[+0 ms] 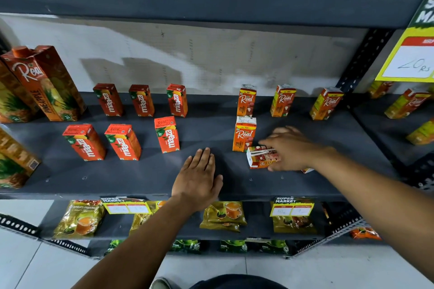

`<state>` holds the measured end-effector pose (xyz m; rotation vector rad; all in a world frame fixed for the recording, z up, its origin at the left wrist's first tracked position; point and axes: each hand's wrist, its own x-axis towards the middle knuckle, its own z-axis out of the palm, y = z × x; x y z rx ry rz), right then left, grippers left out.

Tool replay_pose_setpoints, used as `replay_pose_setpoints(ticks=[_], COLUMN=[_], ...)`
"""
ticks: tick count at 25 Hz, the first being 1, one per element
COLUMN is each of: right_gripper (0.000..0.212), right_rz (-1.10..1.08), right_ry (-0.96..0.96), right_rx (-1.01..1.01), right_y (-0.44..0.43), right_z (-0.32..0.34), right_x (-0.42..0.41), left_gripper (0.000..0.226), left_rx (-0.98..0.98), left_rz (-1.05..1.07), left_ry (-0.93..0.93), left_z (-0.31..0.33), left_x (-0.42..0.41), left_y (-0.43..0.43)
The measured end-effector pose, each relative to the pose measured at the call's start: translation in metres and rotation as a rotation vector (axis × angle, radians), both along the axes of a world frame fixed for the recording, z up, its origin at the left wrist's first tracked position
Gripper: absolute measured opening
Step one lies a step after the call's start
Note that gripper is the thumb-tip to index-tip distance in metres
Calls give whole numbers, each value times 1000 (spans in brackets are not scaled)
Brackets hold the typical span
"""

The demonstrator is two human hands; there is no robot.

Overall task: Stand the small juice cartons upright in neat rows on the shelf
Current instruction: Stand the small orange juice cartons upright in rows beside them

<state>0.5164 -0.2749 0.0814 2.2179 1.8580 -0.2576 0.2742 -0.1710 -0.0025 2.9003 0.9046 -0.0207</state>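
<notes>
Small red Maaza cartons stand upright in two rows of three on the dark shelf [131,178]; the front row's right one [167,135] is nearest my hands. To the right, orange Real cartons stand along the back [246,101], with one more [244,135] in front of them. My right hand [291,150] is closed around a Real carton lying on its side [260,157], just right of that front one. Another carton [307,170] peeks out under my right forearm. My left hand [199,176] rests flat on the shelf, fingers together, holding nothing.
Tall Real pineapple cartons [44,82] stand at the shelf's left end. A yellow price sign [408,58] hangs at upper right beside a perforated upright post [366,58]. Tea pouches [223,216] and price tags [292,206] fill the shelf below. More cartons sit in the neighbouring bay [408,103].
</notes>
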Motion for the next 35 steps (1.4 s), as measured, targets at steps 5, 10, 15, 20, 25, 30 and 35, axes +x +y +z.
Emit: replay_pose_setpoints(ticks=[5,10,15,20,25,30,35], right_gripper=[50,58,80,101,79,44,44], right_rz=[-178,-782,-837,-770,-115,349,483], right_ry=[168,572,356,297,19,-320,-350], right_rx=[238,847,956,833,500,98,46], right_y=[-19,-25,-12,-21,-36,-15,2], right_z=[-3,-24,-39,-34,40,65,76], right_x=[-6,-25,-36,-28,14,33,26], left_gripper=[83,85,86,86,77,85,76], left_rx=[23,26,20,22,37,25,17], left_rz=[3,2,8,7,13,5,8], left_ry=[-14,-34,-31,-38,-7,-12,-4], left_z=[-2,-5,-4,-5,-6,-5,-5], left_x=[-1,0,1,-1,1,-1,0], left_y=[0,0,0,-1,0,-1,-1])
